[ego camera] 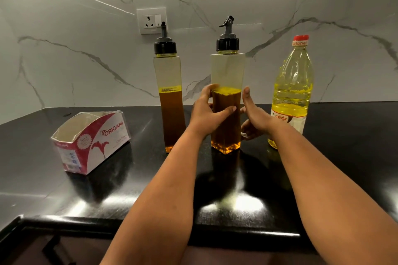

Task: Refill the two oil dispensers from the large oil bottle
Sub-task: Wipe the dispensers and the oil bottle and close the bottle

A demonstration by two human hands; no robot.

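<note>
Two tall square clear dispensers with black pour-spout caps stand on the black counter [344, 146], each about half full of dark amber oil. My left hand [204, 112] grips the right dispenser [228, 71] at mid-height, thumb across its front. My right hand [256, 116] is at that dispenser's right side with its fingers spread and relaxed; I cannot tell whether it touches. The left dispenser [170, 114] stands untouched just to the left. The large bottle of pale yellow oil [293, 84], red cap on, stands upright at the right, partly behind my right wrist.
An open white-and-pink cardboard box [90, 140] lies on the counter at the left. A wall socket [150, 20] sits in the marble backsplash behind the dispensers. The counter's front edge runs across below my forearms.
</note>
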